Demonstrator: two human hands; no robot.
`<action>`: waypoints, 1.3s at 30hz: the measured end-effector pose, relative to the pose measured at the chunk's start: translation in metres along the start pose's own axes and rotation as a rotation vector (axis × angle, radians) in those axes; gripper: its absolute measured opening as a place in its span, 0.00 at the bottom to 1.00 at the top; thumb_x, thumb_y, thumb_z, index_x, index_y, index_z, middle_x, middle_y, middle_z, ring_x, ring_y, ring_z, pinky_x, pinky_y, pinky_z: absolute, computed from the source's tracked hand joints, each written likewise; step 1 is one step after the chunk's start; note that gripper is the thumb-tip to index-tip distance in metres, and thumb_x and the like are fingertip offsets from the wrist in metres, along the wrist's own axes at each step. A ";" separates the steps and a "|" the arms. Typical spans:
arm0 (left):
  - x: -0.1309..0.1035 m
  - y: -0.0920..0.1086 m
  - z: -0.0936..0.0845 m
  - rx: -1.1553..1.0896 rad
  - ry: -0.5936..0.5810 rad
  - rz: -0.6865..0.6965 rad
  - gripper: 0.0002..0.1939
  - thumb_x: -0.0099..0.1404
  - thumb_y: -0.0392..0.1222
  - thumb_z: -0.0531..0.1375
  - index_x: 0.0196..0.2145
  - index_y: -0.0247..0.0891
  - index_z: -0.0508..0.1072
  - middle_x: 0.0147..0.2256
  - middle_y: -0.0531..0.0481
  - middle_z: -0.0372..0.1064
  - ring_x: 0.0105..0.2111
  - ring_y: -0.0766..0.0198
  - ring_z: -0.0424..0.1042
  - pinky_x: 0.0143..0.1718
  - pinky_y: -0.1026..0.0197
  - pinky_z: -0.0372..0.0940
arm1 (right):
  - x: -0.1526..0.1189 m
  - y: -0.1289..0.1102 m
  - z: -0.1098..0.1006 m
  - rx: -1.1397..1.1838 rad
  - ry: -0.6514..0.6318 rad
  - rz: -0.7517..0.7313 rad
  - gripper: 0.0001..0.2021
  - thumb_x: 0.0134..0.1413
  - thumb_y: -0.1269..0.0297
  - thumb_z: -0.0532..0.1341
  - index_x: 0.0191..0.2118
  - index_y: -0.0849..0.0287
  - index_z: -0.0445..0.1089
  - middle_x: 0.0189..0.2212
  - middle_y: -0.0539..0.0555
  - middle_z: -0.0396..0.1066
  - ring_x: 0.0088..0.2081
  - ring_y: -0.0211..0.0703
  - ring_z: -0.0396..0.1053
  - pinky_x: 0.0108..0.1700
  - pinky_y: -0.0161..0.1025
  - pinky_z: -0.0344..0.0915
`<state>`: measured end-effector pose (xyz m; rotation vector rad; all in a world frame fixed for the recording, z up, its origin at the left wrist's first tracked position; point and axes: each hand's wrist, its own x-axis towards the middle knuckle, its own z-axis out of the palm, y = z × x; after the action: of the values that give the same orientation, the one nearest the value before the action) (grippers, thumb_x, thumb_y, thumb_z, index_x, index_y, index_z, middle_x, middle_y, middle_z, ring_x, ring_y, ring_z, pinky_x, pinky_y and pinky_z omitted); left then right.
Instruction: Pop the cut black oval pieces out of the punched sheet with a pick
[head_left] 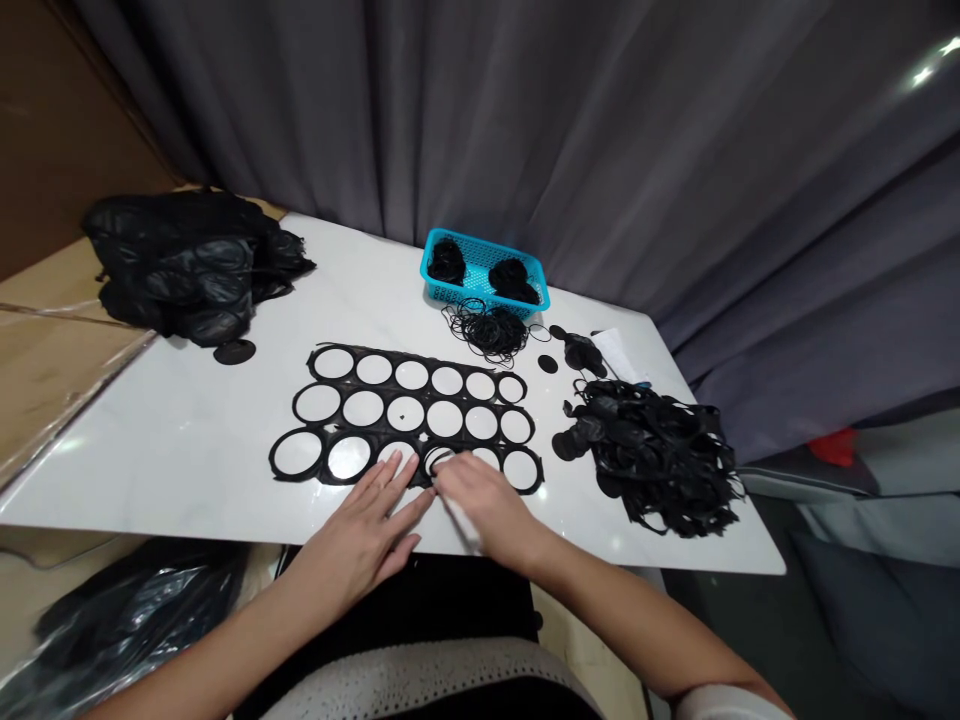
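Note:
A flat black sheet point(386, 392) with three rows of round holes lies on the white table point(187, 430). My left hand point(371, 520) rests with its fingers spread on the sheet's near edge, below the third hole of the front row. Just right of it, my right hand point(484, 500) is closed at the fourth hole of that row. A thin pale object, blurred, shows under its fingers; what it is cannot be made out. Some of the front-row holes are partly covered by my hands.
Behind the sheet are a blue basket point(480, 275) with black bundles and a pile of thin black rings point(491, 332). Black scraps point(667, 455) lie at the right, beside black discs. A black heap point(187, 265) sits back left.

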<state>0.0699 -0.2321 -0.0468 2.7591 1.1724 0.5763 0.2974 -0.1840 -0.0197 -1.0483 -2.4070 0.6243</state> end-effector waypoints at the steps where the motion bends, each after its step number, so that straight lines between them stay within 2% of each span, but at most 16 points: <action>1: -0.001 0.000 0.001 0.003 0.000 -0.004 0.24 0.69 0.37 0.56 0.62 0.42 0.65 0.70 0.40 0.47 0.68 0.41 0.51 0.63 0.40 0.59 | 0.004 0.010 -0.006 -0.013 0.077 0.055 0.07 0.63 0.73 0.55 0.37 0.55 0.67 0.39 0.58 0.72 0.43 0.51 0.69 0.47 0.46 0.66; 4: -0.002 0.002 0.002 0.028 0.010 -0.014 0.24 0.68 0.37 0.56 0.61 0.42 0.66 0.70 0.40 0.48 0.68 0.40 0.52 0.62 0.40 0.60 | 0.018 0.045 -0.034 0.006 0.394 0.342 0.09 0.66 0.65 0.53 0.32 0.55 0.64 0.31 0.55 0.71 0.33 0.47 0.68 0.39 0.44 0.65; 6: -0.003 0.003 0.002 0.040 0.017 -0.016 0.24 0.68 0.37 0.56 0.61 0.43 0.66 0.70 0.41 0.48 0.68 0.41 0.53 0.62 0.40 0.60 | 0.026 0.062 -0.051 0.070 0.496 0.480 0.10 0.64 0.61 0.55 0.30 0.54 0.63 0.28 0.52 0.70 0.28 0.44 0.66 0.35 0.42 0.65; 7: -0.003 0.003 0.001 0.040 0.018 -0.016 0.23 0.69 0.37 0.56 0.61 0.43 0.67 0.70 0.41 0.48 0.68 0.41 0.53 0.62 0.41 0.61 | 0.029 0.066 -0.056 0.146 0.506 0.531 0.10 0.62 0.59 0.57 0.30 0.54 0.63 0.27 0.51 0.70 0.27 0.43 0.66 0.33 0.41 0.65; 10: -0.004 0.004 -0.005 0.023 0.004 -0.005 0.24 0.70 0.38 0.56 0.63 0.43 0.65 0.70 0.41 0.47 0.68 0.44 0.53 0.63 0.42 0.60 | 0.037 0.060 -0.056 0.553 0.401 0.605 0.11 0.57 0.57 0.62 0.29 0.55 0.63 0.30 0.52 0.74 0.28 0.41 0.70 0.27 0.37 0.66; 13: -0.011 0.002 -0.013 0.027 0.023 -0.027 0.26 0.72 0.40 0.55 0.66 0.40 0.61 0.69 0.40 0.51 0.68 0.49 0.54 0.65 0.45 0.58 | 0.047 0.039 -0.036 0.987 0.247 0.608 0.15 0.50 0.55 0.68 0.29 0.56 0.62 0.34 0.54 0.76 0.35 0.43 0.75 0.25 0.32 0.68; 15: -0.019 -0.002 -0.016 0.062 0.071 -0.074 0.24 0.73 0.41 0.55 0.65 0.38 0.62 0.67 0.40 0.56 0.66 0.49 0.57 0.66 0.44 0.57 | 0.053 0.025 -0.018 1.165 0.183 0.621 0.19 0.45 0.54 0.72 0.29 0.57 0.61 0.33 0.53 0.75 0.38 0.45 0.77 0.26 0.32 0.71; 17: -0.028 -0.007 -0.016 0.103 0.112 -0.117 0.21 0.73 0.43 0.55 0.62 0.37 0.66 0.65 0.39 0.60 0.65 0.49 0.60 0.65 0.44 0.58 | 0.057 0.011 -0.003 1.250 0.113 0.633 0.21 0.44 0.52 0.73 0.30 0.57 0.62 0.33 0.52 0.74 0.37 0.44 0.77 0.28 0.33 0.72; 20: -0.039 -0.011 -0.012 0.129 0.125 -0.129 0.20 0.74 0.44 0.55 0.60 0.35 0.68 0.63 0.38 0.62 0.63 0.48 0.62 0.63 0.45 0.61 | 0.056 -0.007 0.013 1.175 -0.039 0.564 0.17 0.50 0.53 0.69 0.31 0.57 0.62 0.32 0.51 0.73 0.33 0.39 0.74 0.34 0.36 0.71; 23: -0.043 -0.012 -0.009 0.142 0.118 -0.117 0.21 0.74 0.43 0.55 0.62 0.35 0.66 0.64 0.38 0.61 0.64 0.49 0.61 0.63 0.46 0.61 | 0.049 -0.021 0.019 0.891 -0.118 0.413 0.12 0.57 0.59 0.64 0.29 0.57 0.61 0.32 0.50 0.72 0.35 0.40 0.70 0.40 0.38 0.67; 27: -0.042 -0.011 -0.010 0.144 0.140 -0.114 0.20 0.74 0.42 0.55 0.61 0.35 0.67 0.63 0.38 0.63 0.64 0.49 0.61 0.63 0.46 0.61 | 0.044 -0.028 0.021 0.605 -0.102 0.306 0.10 0.59 0.64 0.59 0.28 0.56 0.60 0.33 0.49 0.70 0.36 0.40 0.67 0.42 0.38 0.63; 34: -0.040 -0.011 -0.011 0.143 0.176 -0.100 0.19 0.73 0.40 0.55 0.59 0.35 0.69 0.61 0.38 0.66 0.63 0.49 0.64 0.62 0.47 0.62 | 0.044 -0.027 0.025 0.534 -0.086 0.294 0.08 0.59 0.65 0.59 0.29 0.56 0.61 0.33 0.49 0.69 0.36 0.40 0.66 0.41 0.37 0.61; 39: -0.040 -0.011 -0.009 0.158 0.173 -0.098 0.19 0.73 0.40 0.54 0.59 0.34 0.69 0.61 0.37 0.65 0.62 0.49 0.64 0.60 0.47 0.63 | 0.042 -0.029 0.025 0.429 -0.061 0.209 0.09 0.61 0.67 0.58 0.29 0.56 0.60 0.33 0.49 0.67 0.36 0.40 0.66 0.42 0.37 0.62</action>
<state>0.0337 -0.2539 -0.0530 2.8062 1.4405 0.7546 0.2417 -0.1756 -0.0147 -1.1051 -2.0878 1.1973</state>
